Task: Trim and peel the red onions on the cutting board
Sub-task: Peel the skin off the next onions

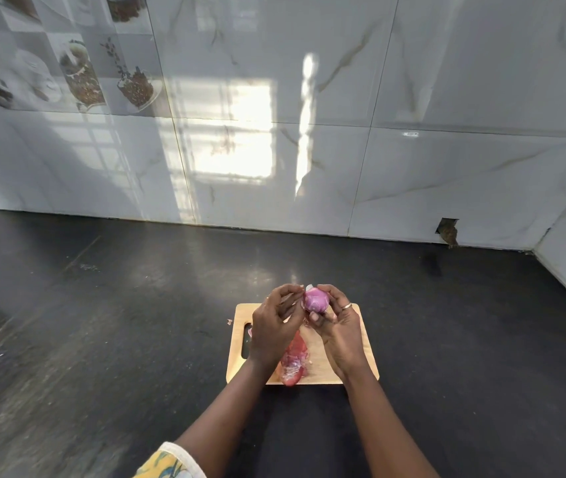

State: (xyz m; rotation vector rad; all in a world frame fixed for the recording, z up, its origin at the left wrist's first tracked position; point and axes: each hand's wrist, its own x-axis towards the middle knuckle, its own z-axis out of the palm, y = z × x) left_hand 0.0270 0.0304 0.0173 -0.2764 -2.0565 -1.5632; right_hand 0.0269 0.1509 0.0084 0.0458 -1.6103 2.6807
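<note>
A peeled, glossy purple red onion point(316, 301) is held above the far edge of the wooden cutting board point(360, 343). My right hand point(340, 329) grips it, fingers over the top and thumb underneath. My left hand point(273, 326) is just left of the onion with its fingers curled, and its fingertips pinch a thin pale sliver of skin point(308, 287) at the onion's top. A heap of red onion skins and trimmings point(293, 362) lies on the board below my hands. No knife is visible.
The board lies on a dark stone counter point(119, 322) that runs back to a white marble-tiled wall point(412, 167). A side wall closes the counter on the right. A small scrap of peel point(229, 321) lies off the board's far left corner.
</note>
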